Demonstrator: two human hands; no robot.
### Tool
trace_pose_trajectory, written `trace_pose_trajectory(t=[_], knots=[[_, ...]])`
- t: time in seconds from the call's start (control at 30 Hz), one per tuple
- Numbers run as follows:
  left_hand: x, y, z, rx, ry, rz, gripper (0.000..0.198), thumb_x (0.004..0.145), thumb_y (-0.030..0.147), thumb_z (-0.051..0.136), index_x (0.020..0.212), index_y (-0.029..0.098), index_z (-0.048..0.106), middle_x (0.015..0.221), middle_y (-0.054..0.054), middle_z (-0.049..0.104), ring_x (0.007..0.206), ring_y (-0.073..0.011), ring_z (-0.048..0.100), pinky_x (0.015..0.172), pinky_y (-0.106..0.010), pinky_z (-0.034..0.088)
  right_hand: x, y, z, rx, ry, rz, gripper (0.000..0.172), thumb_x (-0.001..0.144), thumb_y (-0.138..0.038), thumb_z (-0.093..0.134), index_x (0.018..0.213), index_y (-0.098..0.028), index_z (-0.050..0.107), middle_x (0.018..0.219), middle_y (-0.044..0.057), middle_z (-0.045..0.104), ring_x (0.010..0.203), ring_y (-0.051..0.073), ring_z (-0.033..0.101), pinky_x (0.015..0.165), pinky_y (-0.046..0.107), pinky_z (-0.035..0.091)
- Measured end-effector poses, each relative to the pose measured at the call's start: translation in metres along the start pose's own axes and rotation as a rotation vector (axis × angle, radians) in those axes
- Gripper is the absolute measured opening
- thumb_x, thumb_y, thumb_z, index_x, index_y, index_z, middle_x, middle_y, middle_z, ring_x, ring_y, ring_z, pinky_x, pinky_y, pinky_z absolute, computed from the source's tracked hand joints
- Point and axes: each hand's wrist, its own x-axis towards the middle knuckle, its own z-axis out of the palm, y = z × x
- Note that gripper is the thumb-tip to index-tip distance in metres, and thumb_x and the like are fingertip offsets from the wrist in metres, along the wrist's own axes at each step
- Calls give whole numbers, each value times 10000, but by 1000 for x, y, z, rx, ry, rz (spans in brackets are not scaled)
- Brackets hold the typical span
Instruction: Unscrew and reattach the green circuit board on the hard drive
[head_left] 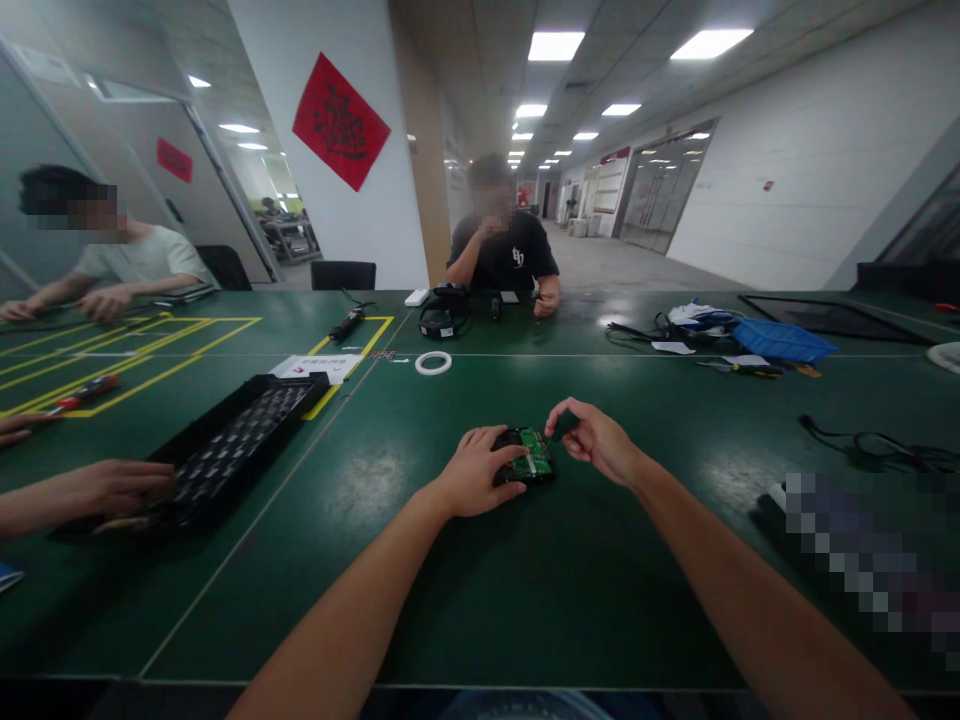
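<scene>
A small green circuit board in a black casing lies flat on the green table. My left hand grips it from the left, its fingers reaching across the top and the thumb along the near edge. Beside the right edge of the board is my right hand, its thumb and index finger curled together in a pinch. Whatever is between those fingertips is too small to make out.
To the left, another person's hand is at a long black tray-like case. A white tape roll lies ahead. A blue bag-like bundle and a black cable are at right. Two people sit across the table.
</scene>
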Motion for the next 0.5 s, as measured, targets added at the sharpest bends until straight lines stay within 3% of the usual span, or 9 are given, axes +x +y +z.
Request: trace_pose_trajectory(t=[0.1, 0.23, 0.37, 0.5], knots=[[0, -1, 1, 4, 2, 2, 606, 857, 534, 689, 1410, 326, 556, 1534, -123, 394, 1402, -373, 370, 1119, -580, 313, -7, -5, -1, 48, -79, 31, 360, 925, -522, 540, 1011, -205, 687, 960, 56, 642, 558, 88, 420, 430, 214, 260], [0, -1, 2, 1, 5, -5, 619, 844, 520, 704, 1413, 326, 554, 1535, -121, 395, 1401, -379, 371, 1124, -584, 306, -11, -9, -2, 59, -143, 48, 319, 894, -479, 628, 978, -180, 702, 944, 75, 662, 593, 102, 477, 458, 219, 330], [0, 0, 2, 5, 6, -6, 623, 844, 511, 706, 1418, 327, 549, 1536, -121, 393, 1398, -382, 374, 1125, -584, 308, -12, -8, -6, 128, -163, 63, 329, 889, -494, 635, 975, -180, 687, 1092, 115, 688, 666, 129, 562, 515, 241, 433], [0, 0, 2, 22, 11, -3, 623, 846, 509, 704, 1421, 324, 548, 1534, -121, 390, 1400, -373, 374, 1131, -572, 307, -11, -8, -10, 181, -161, 76, 333, 900, -503, 629, 1070, -218, 658, 1085, 91, 692, 674, 129, 584, 549, 247, 462]])
